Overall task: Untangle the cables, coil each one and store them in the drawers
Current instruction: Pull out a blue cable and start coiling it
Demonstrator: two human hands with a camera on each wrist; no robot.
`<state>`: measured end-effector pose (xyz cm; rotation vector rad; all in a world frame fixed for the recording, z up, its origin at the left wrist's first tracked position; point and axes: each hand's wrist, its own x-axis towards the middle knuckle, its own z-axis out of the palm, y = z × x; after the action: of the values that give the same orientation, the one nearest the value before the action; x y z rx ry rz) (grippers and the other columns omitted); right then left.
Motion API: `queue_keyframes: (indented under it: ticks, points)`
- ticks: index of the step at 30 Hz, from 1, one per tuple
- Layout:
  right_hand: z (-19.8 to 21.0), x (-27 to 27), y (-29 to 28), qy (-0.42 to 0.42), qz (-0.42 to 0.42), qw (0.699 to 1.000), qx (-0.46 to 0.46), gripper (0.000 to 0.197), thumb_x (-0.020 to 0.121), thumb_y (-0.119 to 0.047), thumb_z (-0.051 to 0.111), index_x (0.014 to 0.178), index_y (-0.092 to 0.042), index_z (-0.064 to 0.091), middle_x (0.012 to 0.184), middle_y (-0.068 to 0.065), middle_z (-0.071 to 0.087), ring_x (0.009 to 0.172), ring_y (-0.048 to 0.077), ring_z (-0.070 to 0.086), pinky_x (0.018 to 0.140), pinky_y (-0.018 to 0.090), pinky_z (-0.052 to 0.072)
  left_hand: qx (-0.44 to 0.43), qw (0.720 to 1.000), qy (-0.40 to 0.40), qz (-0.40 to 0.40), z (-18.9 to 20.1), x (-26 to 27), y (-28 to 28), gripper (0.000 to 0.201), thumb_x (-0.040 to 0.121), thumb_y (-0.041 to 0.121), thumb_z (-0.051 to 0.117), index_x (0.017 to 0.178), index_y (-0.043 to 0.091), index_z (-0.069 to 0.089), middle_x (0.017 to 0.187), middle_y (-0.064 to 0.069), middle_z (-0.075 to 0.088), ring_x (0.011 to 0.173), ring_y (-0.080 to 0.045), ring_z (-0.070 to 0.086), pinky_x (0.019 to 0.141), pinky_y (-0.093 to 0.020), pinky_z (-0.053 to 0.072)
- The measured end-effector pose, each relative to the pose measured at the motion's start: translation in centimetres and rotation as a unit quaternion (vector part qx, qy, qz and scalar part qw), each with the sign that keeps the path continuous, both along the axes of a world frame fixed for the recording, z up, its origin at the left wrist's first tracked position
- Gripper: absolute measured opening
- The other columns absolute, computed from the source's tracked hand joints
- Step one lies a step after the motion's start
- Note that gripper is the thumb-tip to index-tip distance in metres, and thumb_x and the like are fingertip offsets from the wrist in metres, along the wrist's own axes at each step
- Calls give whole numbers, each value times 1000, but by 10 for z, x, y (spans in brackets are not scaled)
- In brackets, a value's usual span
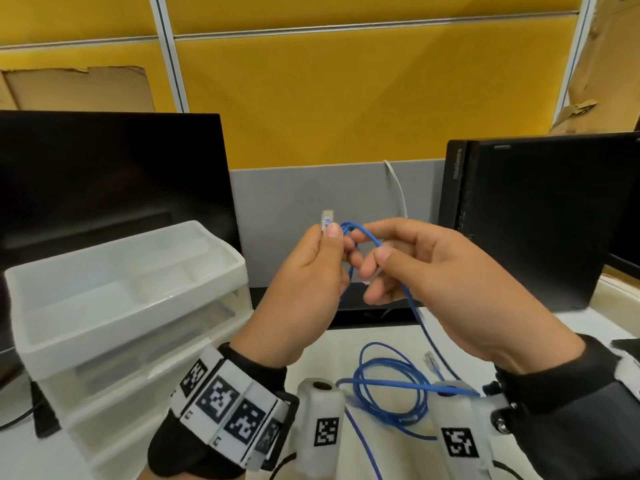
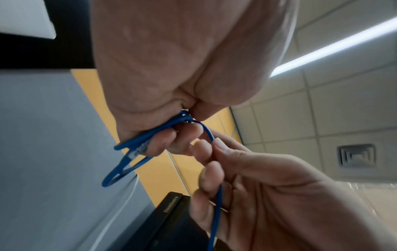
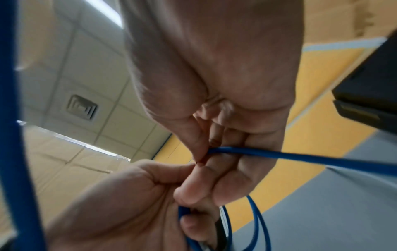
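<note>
In the head view, both wrists are cut off by the bottom edge, and the small loops inside the left hand [image 1: 304, 271] are mostly hidden behind its palm. One blue cable [image 1: 388, 386] is in play: its clear plug [image 1: 327, 220] stands upright above the left thumb and forefinger, which pinch it, while the right hand [image 1: 433, 268] pinches the strand between thumb and forefinger just beside the left fingers. From there the cable drops to the counter [image 1: 332, 344], where it lies in loose loops with a second clear plug [image 1: 431, 362] near them. One translucent drawer unit [image 1: 121, 306] stands at the left with its top tray open; two dark monitors flank the scene, the left monitor [image 1: 104, 174] and the right monitor [image 1: 540, 220]. A thin white wire [image 1: 398, 188] hangs on the grey panel behind. In the left wrist view, the left hand [image 2: 171, 59] fills the top; its curled fingers [image 2: 165, 142] clamp several blue loops [image 2: 128, 158], though how many is hard to count. The right hand [image 2: 268, 195] enters from below, fingers closed on the strand. In the right wrist view, the right hand [image 3: 214, 76] grips the cable [image 3: 300, 158] at thumb and fingertip; the left hand [image 3: 118, 203] below holds loops, blurred and cut off at the bottom edge.
</note>
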<state>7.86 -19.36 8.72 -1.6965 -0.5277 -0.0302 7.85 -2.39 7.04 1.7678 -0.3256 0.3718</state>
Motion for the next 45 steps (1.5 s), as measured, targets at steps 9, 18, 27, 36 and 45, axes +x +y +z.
queue_keyframes:
  ticks: [9,18,27,36,45]
  points:
    - [-8,-14,21,-155,-71,974,-148,11,102,-24,67,94,-26,58,79,-12,78,69,6,75,75,38,61,-241,960,99,-106,4,7,2,44,111,41,37,86,11,59,76,-8,53,61,-19,46,63,-39,37]
    - [-10,-19,30,-57,34,995,-77,30,94,-46,68,95,-16,67,84,8,76,77,25,70,79,44,59,-508,820,33,-260,30,9,58,37,110,16,27,75,21,38,61,10,29,49,-7,30,58,-19,35]
    - [1,-12,18,114,56,956,263,39,105,-34,52,118,0,65,80,6,60,72,20,59,80,39,57,-296,885,115,-340,22,-2,28,32,113,32,31,94,13,49,62,8,30,48,-5,31,54,-22,39]
    - [-3,-7,18,-6,-135,972,190,32,110,-26,48,80,-17,49,54,-5,35,50,14,31,50,36,33,-172,909,129,-357,14,-9,17,30,106,30,37,107,5,53,72,-1,35,64,-15,43,92,-39,51]
    - [-12,-1,21,-43,-77,996,13,42,98,-62,56,132,-38,50,98,-9,72,93,9,72,87,43,60,-285,930,28,-232,12,1,10,33,113,32,33,93,13,50,64,7,28,51,-7,31,67,-28,48]
